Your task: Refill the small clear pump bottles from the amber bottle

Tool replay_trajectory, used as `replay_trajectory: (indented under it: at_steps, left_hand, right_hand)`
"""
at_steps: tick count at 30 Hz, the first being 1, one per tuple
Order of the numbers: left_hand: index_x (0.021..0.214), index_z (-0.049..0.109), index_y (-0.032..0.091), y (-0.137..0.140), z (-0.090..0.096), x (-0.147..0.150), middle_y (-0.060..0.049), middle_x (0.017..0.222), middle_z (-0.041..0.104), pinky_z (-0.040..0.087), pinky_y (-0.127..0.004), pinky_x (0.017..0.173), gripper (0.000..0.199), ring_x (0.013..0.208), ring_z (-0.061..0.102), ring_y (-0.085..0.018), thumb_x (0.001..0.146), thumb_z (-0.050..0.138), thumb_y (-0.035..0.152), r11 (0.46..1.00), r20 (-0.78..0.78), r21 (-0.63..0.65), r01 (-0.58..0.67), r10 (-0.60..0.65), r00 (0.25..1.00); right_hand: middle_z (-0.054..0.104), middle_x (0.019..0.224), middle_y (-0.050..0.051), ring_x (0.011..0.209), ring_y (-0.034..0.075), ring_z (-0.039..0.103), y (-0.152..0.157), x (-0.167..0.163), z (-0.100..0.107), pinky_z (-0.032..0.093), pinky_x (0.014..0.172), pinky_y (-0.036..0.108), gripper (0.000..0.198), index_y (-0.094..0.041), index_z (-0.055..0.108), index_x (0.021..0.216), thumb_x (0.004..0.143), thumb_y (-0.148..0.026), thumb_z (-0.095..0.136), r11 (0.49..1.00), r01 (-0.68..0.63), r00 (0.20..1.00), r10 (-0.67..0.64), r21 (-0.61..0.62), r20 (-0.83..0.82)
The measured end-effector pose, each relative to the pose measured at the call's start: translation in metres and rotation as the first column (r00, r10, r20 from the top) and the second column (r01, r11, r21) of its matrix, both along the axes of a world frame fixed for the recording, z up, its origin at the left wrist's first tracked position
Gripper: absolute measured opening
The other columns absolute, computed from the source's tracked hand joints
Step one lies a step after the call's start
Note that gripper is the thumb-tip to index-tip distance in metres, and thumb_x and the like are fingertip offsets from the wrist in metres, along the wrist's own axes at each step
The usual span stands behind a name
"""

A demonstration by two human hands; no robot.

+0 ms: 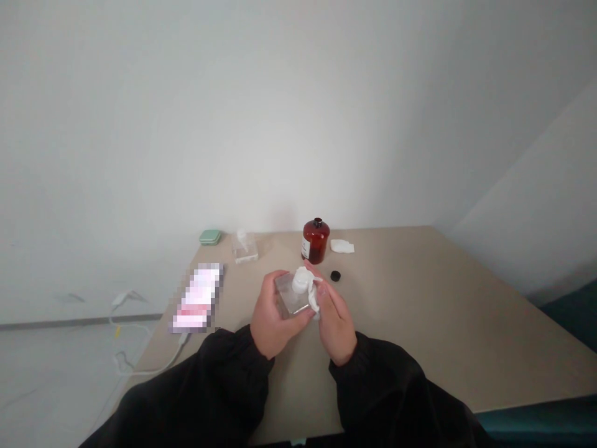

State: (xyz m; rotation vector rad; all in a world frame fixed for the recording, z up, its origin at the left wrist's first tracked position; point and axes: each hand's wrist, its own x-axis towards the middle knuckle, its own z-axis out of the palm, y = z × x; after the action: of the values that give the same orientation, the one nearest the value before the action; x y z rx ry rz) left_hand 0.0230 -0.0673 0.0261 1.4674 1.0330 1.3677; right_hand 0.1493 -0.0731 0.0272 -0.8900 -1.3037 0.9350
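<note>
My left hand (272,317) is wrapped round a clear square pump bottle (288,294) with a white pump top (302,280), held tilted above the table. In my right hand (334,316) is a crumpled white tissue (313,302), pressed against the bottle's side near the pump. The fingers of both hands are closed, and part of the tissue is hidden behind the right fingers. Just beyond the hands stands an uncapped brown bottle (317,239) with a white label. A small black cap (335,275) lies to the right of it on the table.
A second clear pump bottle (245,252) stands at the back left beside a small green case (209,237). A lit phone (198,298) with a white cable (158,371) lies on the left. Another folded tissue (342,246) is at the back of the beige table (443,311), against the wall.
</note>
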Motion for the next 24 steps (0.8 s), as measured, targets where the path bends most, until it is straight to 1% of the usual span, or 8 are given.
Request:
replay_trajectory:
  at_steps: [3, 6, 8, 10, 13, 17, 20, 24]
  left_hand:
    - [0.114, 0.042, 0.020, 0.005, 0.002, -0.003, -0.006, 0.107, 0.057, 0.049, -0.037, 0.085, 0.059, 0.095, 0.060, -0.022, 0.065, 0.075, 0.023, 0.989, -0.045, 0.053, -0.138, 0.140, 0.989]
    - [0.115, 0.041, 0.020, 0.010, 0.002, -0.008, -0.006, 0.106, 0.057, 0.050, -0.035, 0.083, 0.059, 0.093, 0.061, -0.021, 0.066, 0.074, 0.023, 0.984, -0.042, 0.071, -0.164, 0.167, 0.985]
    - [0.115, 0.041, 0.021, 0.013, 0.001, -0.011, -0.006, 0.107, 0.057, 0.051, -0.035, 0.082, 0.062, 0.092, 0.061, -0.022, 0.064, 0.076, 0.025, 0.986, -0.036, 0.072, -0.153, 0.156, 0.987]
    - [0.115, 0.042, 0.021, 0.015, -0.001, -0.014, -0.006, 0.108, 0.057, 0.050, -0.035, 0.084, 0.064, 0.094, 0.061, -0.022, 0.063, 0.079, 0.027, 0.990, -0.022, 0.067, -0.126, 0.127, 0.992]
    - [0.116, 0.042, 0.021, 0.016, -0.003, -0.015, -0.007, 0.111, 0.056, 0.050, -0.035, 0.086, 0.066, 0.097, 0.060, -0.022, 0.063, 0.080, 0.027, 0.997, 0.025, 0.051, -0.051, 0.050, 0.998]
    - [0.116, 0.041, 0.021, 0.015, -0.003, -0.015, -0.006, 0.109, 0.058, 0.050, -0.034, 0.082, 0.066, 0.094, 0.061, -0.021, 0.063, 0.080, 0.026, 0.998, 0.138, 0.008, 0.059, -0.059, 0.989]
    - [0.115, 0.042, 0.021, 0.014, -0.002, -0.014, -0.005, 0.108, 0.059, 0.050, -0.032, 0.080, 0.066, 0.092, 0.061, -0.020, 0.062, 0.081, 0.023, 0.994, 0.220, 0.002, 0.112, -0.110, 0.969]
    - [0.114, 0.045, 0.022, 0.014, -0.002, -0.014, -0.003, 0.103, 0.061, 0.050, -0.030, 0.076, 0.065, 0.087, 0.061, -0.018, 0.061, 0.082, 0.020, 0.986, 0.303, 0.022, 0.167, -0.165, 0.939]
  right_hand:
    - [0.052, 0.141, 0.006, 0.130, 0.023, 0.047, 0.012, -0.005, 0.009, 0.035, 0.111, 0.044, 0.037, -0.026, 0.060, 0.124, 0.094, -0.042, 0.047, 0.997, -0.055, 0.997, 0.052, 0.052, 0.060]
    - [0.054, 0.139, 0.006, 0.130, 0.024, 0.047, 0.024, -0.005, 0.018, 0.034, 0.111, 0.044, 0.033, -0.025, 0.065, 0.118, 0.092, -0.040, 0.052, 0.983, -0.134, 0.969, 0.104, 0.122, 0.225]
    - [0.056, 0.137, 0.005, 0.128, 0.023, 0.049, 0.030, -0.003, 0.019, 0.035, 0.110, 0.043, 0.032, -0.025, 0.068, 0.114, 0.093, -0.040, 0.049, 0.979, -0.168, 0.960, 0.136, 0.115, 0.243]
    - [0.056, 0.137, 0.003, 0.127, 0.023, 0.050, 0.034, -0.001, 0.017, 0.036, 0.110, 0.042, 0.032, -0.027, 0.068, 0.113, 0.093, -0.042, 0.048, 0.979, -0.189, 0.969, 0.173, 0.078, 0.177]
    - [0.054, 0.139, 0.001, 0.129, 0.023, 0.049, 0.035, 0.001, 0.011, 0.033, 0.112, 0.042, 0.033, -0.028, 0.067, 0.116, 0.092, -0.043, 0.051, 0.975, -0.222, 0.974, 0.221, 0.004, 0.045]
    - [0.058, 0.135, 0.002, 0.128, 0.024, 0.049, 0.031, -0.003, 0.006, 0.032, 0.112, 0.044, 0.037, -0.028, 0.062, 0.123, 0.090, -0.044, 0.053, 0.955, -0.286, 0.942, 0.265, -0.076, -0.205]
    - [0.057, 0.136, 0.002, 0.129, 0.024, 0.048, 0.025, -0.009, 0.006, 0.033, 0.111, 0.042, 0.035, -0.027, 0.065, 0.119, 0.090, -0.043, 0.055, 0.956, -0.282, 0.907, 0.239, -0.080, -0.347]
    - [0.057, 0.136, 0.001, 0.127, 0.024, 0.050, 0.017, -0.014, 0.006, 0.036, 0.108, 0.041, 0.035, -0.027, 0.066, 0.119, 0.089, -0.042, 0.056, 0.964, -0.252, 0.877, 0.189, -0.088, -0.443]
